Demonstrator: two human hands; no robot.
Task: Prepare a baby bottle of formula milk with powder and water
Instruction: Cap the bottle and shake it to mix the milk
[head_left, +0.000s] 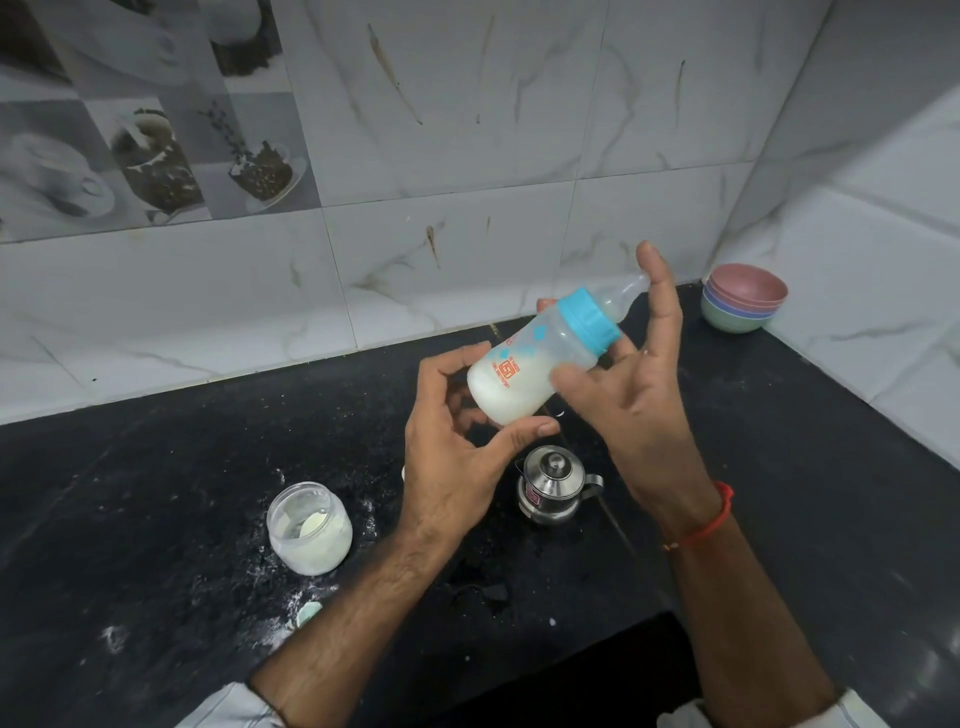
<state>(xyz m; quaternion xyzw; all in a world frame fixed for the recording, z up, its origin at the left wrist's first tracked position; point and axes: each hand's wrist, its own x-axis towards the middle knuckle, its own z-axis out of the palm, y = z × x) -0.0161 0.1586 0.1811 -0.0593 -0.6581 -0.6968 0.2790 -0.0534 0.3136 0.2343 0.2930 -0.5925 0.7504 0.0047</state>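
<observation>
A clear baby bottle with a blue collar and a teat is tilted above the black counter, teat up and to the right, white milk in its lower end. My left hand cups the bottle's base, thumb under it and fingers behind. My right hand holds the upper part, thumb on the body and a fingertip on the teat's tip. An open jar of white powder stands on the counter at the lower left. A small steel lidded pot with a side handle stands just below the bottle.
The black counter carries spilled white powder near the jar, and a small pale scoop lies below it. A stack of coloured bowls sits in the far right corner. Tiled walls close off the back and the right side.
</observation>
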